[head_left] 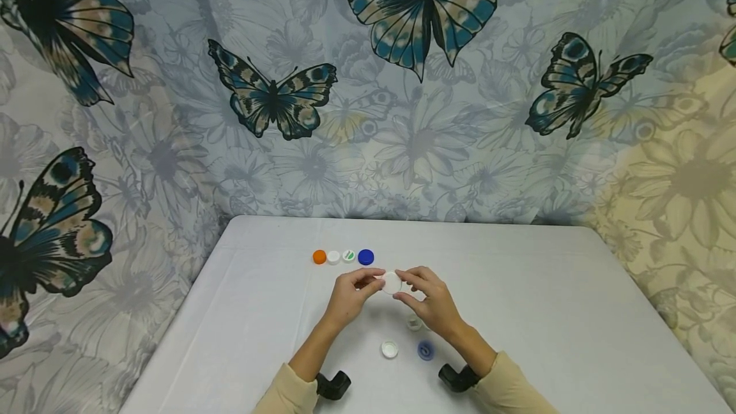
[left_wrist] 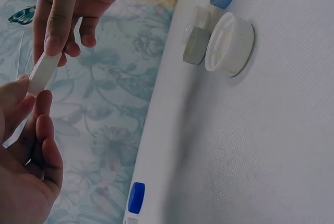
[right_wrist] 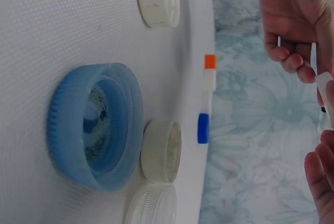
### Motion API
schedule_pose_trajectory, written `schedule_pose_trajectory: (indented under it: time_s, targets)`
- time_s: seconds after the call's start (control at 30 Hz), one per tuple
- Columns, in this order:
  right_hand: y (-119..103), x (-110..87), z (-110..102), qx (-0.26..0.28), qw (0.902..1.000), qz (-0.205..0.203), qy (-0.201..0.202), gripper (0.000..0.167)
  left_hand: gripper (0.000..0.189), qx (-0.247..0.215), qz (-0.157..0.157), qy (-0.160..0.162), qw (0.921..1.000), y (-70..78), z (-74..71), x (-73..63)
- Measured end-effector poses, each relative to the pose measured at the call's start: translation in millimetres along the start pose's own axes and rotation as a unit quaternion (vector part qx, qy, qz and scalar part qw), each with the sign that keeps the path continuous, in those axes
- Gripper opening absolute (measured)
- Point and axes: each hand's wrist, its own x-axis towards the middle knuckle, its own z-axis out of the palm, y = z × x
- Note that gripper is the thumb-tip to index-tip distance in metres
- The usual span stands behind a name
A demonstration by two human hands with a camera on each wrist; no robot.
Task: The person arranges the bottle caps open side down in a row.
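A round white bottle cap [head_left: 392, 282] is held up over the table between both hands, its flat face turned to the head camera. My left hand [head_left: 348, 297] pinches its left edge between thumb and fingers. From the other side my right hand [head_left: 434, 302] grips the rim with thumb and fingertips. In the left wrist view the cap [left_wrist: 43, 72] shows edge-on, spanning the two hands. Below the hands lie a white cap [head_left: 389, 350] with its hollow side up, a ridged light blue cap [head_left: 425, 350] and a greyish-white cap [head_left: 414, 322].
Farther back stands a row of caps: orange [head_left: 319, 257], white [head_left: 333, 257], white with a green mark [head_left: 348, 256] and dark blue [head_left: 365, 257]. A clear ridged cap [right_wrist: 151, 205] sits beside the greyish one. Butterfly-printed cloth [head_left: 425, 165] hangs behind the white table [head_left: 546, 312].
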Motion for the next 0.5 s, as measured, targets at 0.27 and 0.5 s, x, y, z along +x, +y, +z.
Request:
schedule_pose_trajectory:
  time_s: [0.27, 0.5]
  targets:
    - [-0.4, -1.1, 1.2, 0.008, 0.9994, 0.031, -0.012, 0.045, 0.027, 0.013, 0.005, -0.023, 0.9996, 0.4, -3.3, 0.9]
    - [-2.1, -0.8, 1.5, 0.029, 0.9965, 0.073, -0.028, 0.036, 0.033, 0.018, 0.0, -0.054, 0.9984, 0.0, -8.3, 1.3]
